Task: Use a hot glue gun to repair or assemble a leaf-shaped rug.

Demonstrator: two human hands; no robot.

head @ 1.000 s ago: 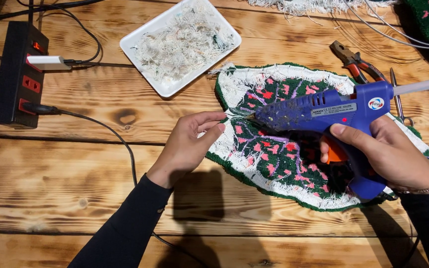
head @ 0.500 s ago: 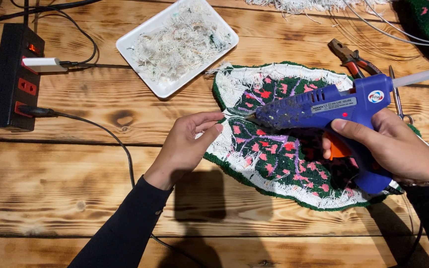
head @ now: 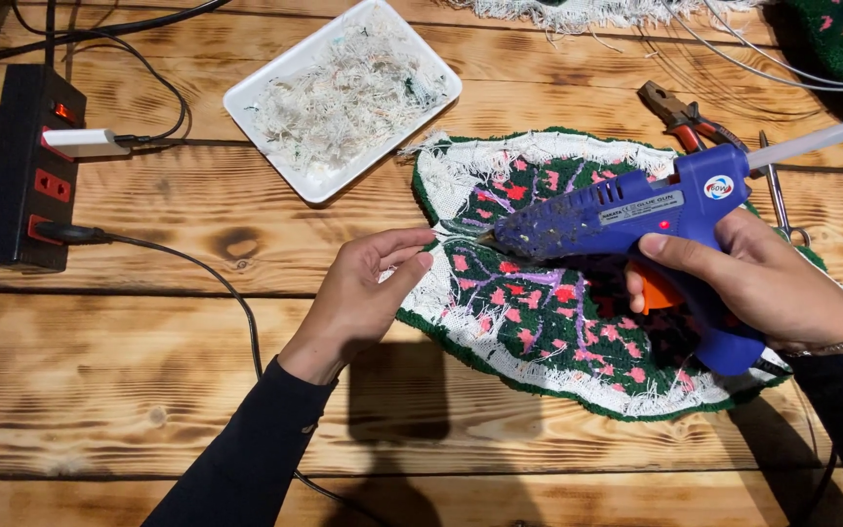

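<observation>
Over the rug piece [head: 548,322], hands unchanged: right [head: 773,283] still gripping glue gun [head: 626,210], left [head: 368,293] pinching fringe.

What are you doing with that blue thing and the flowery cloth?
A person holds a blue glue gun in the right hand, its tip pointing at the white fringed edge of a green cloth with pink flowers. The left hand pinches that edge right by the tip. The cloth lies on a wooden table, with a white tray of threads, a black power strip and pliers nearby.
</observation>
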